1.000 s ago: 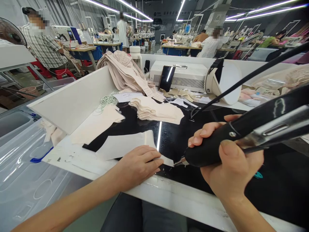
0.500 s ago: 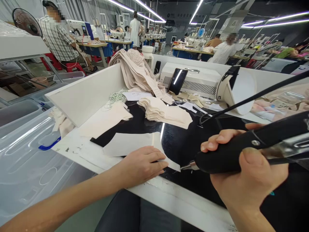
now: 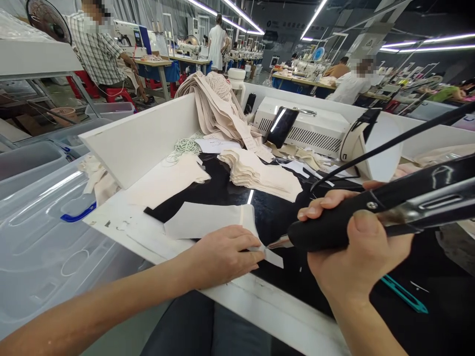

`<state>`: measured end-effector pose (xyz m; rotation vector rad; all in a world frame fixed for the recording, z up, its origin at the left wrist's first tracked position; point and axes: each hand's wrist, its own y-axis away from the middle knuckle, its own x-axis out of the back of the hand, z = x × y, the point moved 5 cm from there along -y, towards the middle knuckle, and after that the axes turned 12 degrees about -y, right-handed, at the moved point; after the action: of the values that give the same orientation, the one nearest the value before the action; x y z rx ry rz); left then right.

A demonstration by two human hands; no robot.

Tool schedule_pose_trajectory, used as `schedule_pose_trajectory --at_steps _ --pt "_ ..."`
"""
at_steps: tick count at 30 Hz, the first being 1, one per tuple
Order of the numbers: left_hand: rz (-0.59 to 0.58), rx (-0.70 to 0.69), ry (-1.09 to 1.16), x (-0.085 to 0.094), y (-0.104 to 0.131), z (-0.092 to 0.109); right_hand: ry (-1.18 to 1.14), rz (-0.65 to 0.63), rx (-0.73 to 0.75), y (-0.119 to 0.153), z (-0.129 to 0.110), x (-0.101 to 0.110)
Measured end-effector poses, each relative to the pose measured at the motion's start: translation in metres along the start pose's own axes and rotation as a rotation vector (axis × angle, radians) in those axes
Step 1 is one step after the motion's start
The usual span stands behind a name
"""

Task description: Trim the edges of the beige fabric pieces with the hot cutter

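A pale fabric piece (image 3: 208, 220) with a crosswise band lies on the black work surface (image 3: 285, 282). My left hand (image 3: 228, 254) rests palm-down on its near edge, fingers extended and pressing it flat. My right hand (image 3: 356, 257) is wrapped around a thick black corded hand tool (image 3: 326, 232), thumb on its near side. The tool's narrow metal tip points left and touches the fabric's narrow right part, just beyond my left fingertips.
Behind lie a stack of cream fabric pieces (image 3: 263, 173), another cream pile (image 3: 174, 183) and green cord (image 3: 187, 146). A phone (image 3: 282, 126) leans on a white vented box (image 3: 315, 133). A teal tool (image 3: 404, 294) lies right. A clear bin (image 3: 40, 242) stands left.
The tool tip has moved left along the fabric's narrow end, from its outer corner towards my left fingers. My right hand moved left with it; the view shifted slightly.
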<state>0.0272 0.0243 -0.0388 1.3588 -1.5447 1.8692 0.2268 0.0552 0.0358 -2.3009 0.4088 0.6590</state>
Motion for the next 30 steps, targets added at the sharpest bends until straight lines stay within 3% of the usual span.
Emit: schedule_pose_trajectory --at_steps 8,13,30 --pt "0.019 0.004 -0.002 -0.001 0.001 0.001 0.048 0.043 -0.016 -0.003 -0.006 -0.004" --pt "-0.013 0.013 0.000 -0.003 0.003 0.000 0.040 0.089 -0.010 -0.007 -0.017 0.004" --pt "-0.018 0.022 0.007 0.005 0.001 -0.001 0.032 0.057 -0.019 0.004 -0.017 0.005"
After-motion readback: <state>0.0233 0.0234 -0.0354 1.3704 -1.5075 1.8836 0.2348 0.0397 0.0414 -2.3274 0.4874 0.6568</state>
